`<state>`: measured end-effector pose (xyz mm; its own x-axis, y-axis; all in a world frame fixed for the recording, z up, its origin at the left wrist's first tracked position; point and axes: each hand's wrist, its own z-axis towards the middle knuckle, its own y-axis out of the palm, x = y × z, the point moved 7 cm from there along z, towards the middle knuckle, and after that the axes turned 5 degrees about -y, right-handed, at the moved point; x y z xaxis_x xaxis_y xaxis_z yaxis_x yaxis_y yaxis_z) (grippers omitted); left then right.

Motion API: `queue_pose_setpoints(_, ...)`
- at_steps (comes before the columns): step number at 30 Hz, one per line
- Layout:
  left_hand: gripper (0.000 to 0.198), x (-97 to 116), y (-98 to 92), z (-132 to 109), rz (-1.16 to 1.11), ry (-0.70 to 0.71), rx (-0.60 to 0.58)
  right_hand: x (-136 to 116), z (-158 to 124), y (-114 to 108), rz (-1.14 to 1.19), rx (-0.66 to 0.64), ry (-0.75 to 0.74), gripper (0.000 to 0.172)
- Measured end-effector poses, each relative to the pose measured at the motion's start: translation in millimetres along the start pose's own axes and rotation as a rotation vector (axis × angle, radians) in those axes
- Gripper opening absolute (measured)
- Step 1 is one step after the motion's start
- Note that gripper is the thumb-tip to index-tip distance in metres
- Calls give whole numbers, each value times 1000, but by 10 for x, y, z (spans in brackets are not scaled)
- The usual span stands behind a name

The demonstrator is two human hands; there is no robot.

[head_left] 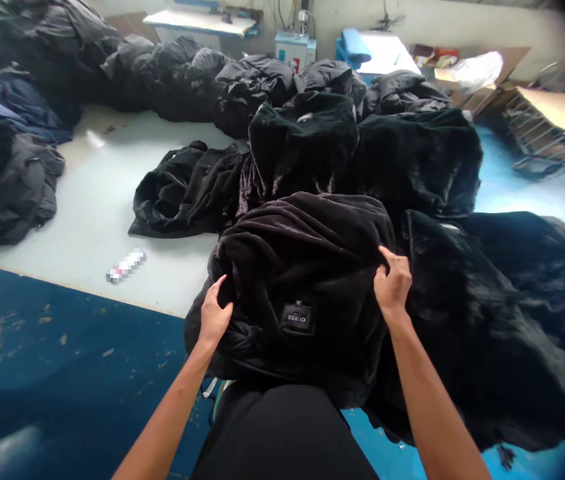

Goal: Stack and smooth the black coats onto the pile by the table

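A black plush jacket lies heaped right in front of my lap, with a dark GUESS label upside down near its lower middle. At its left side, my left hand grips the fabric, the fingertips partly sunk in the folds. On the opposite side my right hand pinches the cloth between thumb and fingers. The jacket's upper part bunches in soft folds between the two hands.
Other dark garments surround it: a crumpled pile to the left, furry pieces behind, and a large furry pile at right. A small pixelated object lies on the pale table. A metal rack stands far right.
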<state>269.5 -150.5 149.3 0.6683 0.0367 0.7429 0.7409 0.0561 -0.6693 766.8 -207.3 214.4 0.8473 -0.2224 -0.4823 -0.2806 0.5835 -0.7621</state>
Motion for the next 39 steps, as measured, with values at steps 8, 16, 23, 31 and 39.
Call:
queue_pose_setpoints(8,59,394,169,94,31,121,-67,296,617,-323,-237,37,30,50)
queue_pose_setpoints(16,42,1138,312,-185,233,428,-79,-681,-34,-282,-270,-103,-258,44)
queue_pose_setpoints(23,70,1740,1292,-353,338,682,-482,-1224,-903,342,-16,-569,-393,45)
queue_pose_setpoints(31,41,1549,1533,-270,416,618,-588,-853,-1053,702,49,-657,-283,14)
queue_pose_setpoints(39,19,1808,1226,-215,-20,451,-703,-977,-865,354,669,-566,-62,15)
